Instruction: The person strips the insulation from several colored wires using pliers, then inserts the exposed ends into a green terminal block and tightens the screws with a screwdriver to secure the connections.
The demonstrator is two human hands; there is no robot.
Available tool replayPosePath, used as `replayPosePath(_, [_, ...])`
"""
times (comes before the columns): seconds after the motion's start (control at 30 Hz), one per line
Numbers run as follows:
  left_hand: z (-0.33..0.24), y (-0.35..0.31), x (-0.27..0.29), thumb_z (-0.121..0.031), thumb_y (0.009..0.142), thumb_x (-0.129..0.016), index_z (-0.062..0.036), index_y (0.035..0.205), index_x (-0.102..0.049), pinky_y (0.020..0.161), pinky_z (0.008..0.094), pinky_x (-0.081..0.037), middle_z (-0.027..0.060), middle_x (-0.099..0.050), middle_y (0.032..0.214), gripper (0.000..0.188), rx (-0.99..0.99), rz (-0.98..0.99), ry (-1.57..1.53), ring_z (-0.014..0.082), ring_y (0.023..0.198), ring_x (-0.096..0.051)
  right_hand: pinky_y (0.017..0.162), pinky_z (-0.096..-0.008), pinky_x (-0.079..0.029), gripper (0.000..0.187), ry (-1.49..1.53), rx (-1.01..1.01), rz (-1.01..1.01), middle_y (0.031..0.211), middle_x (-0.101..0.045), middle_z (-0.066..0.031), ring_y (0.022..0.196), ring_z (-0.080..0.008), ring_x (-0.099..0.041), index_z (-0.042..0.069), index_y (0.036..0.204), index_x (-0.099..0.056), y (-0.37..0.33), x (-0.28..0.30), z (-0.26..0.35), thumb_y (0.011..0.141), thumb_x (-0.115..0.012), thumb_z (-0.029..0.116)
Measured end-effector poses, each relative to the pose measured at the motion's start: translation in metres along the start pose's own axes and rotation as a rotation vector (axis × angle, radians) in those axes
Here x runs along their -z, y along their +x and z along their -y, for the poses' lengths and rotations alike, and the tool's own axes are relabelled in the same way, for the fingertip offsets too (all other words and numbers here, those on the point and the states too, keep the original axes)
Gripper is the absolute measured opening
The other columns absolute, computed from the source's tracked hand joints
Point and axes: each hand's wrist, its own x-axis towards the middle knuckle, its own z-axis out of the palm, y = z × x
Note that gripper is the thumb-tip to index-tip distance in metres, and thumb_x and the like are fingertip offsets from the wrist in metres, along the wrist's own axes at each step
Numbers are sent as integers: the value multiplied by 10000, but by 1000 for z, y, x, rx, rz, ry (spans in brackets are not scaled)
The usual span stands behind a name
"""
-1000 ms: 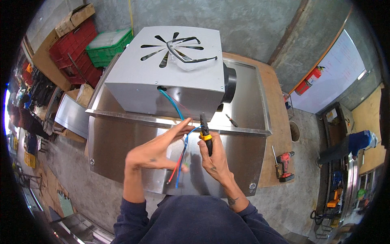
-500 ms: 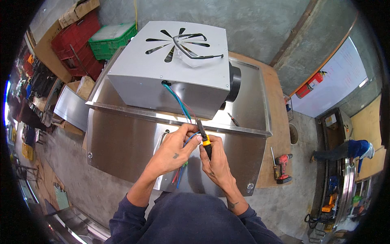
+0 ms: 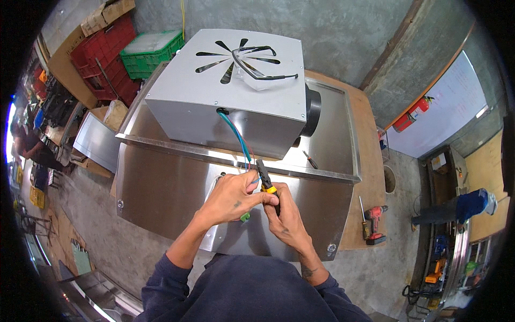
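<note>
A pair of black-and-yellow pliers [image 3: 263,173] is in my right hand [image 3: 288,219], its fingers wrapped round the handles and the jaws pointing up. Blue, green and red wires [image 3: 236,134] come out of a hole in the front of a grey metal box [image 3: 214,124] and run down to the fingers of my left hand [image 3: 230,199]. That hand is closed on the wires beside the jaws, its thumb stretched across to the pliers. Whether the jaws grip a wire, I cannot tell. Below the left hand, a green piece [image 3: 245,217] shows.
The box stands on a stainless steel panel [image 3: 161,185] with a raised rim. Eyeglasses [image 3: 263,72] lie on top. A screwdriver [image 3: 309,159] rests right of the wires. On the wooden board are a red drill [image 3: 375,222] and another screwdriver [image 3: 363,217]. Another person [image 3: 464,206] is far right.
My left thumb has moved right onto the pliers, which have tilted slightly. The red and blue wire ends that hung below my left hand no longer show there.
</note>
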Motion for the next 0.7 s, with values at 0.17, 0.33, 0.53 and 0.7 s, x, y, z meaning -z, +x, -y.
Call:
replayPosePath(0.17, [1,-2,-10,-403,969,-895,-50,797,-697,511,272,-367,-32,-561,582,440,33,-1,-358,62,536,-490,998,-462,-540,382,-26,9,36,1271,-557,-245,1142,-396,-654,-74,1421,-487,4,6,-6,1070,-609,12])
replayPosePath(0.33, [9,-9,-19,-311,1003,-875,-42,949,-834,487,271,-323,-92,-520,591,277,0,-44,-476,-1,559,-440,1005,-466,-541,383,-39,29,59,1281,-557,-252,1156,-410,-657,-82,1410,-484,5,8,-5,1062,-621,4])
replayPosePath(0.53, [9,-15,-19,-273,1029,-853,-47,957,-841,487,267,-296,-110,-487,606,238,42,-53,-507,-11,565,-411,1039,-479,-529,373,-35,29,50,1305,-561,-260,1205,-430,-652,-82,1405,-487,4,2,-6,1066,-619,4])
replayPosePath(0.7, [-9,-16,-14,-232,964,-922,-136,654,-438,540,277,-300,-97,-426,649,582,153,-80,-579,23,636,-366,1070,-476,-515,351,-6,40,29,1316,-564,-257,1229,-431,-644,-65,1406,-496,5,-3,-3,1082,-602,19])
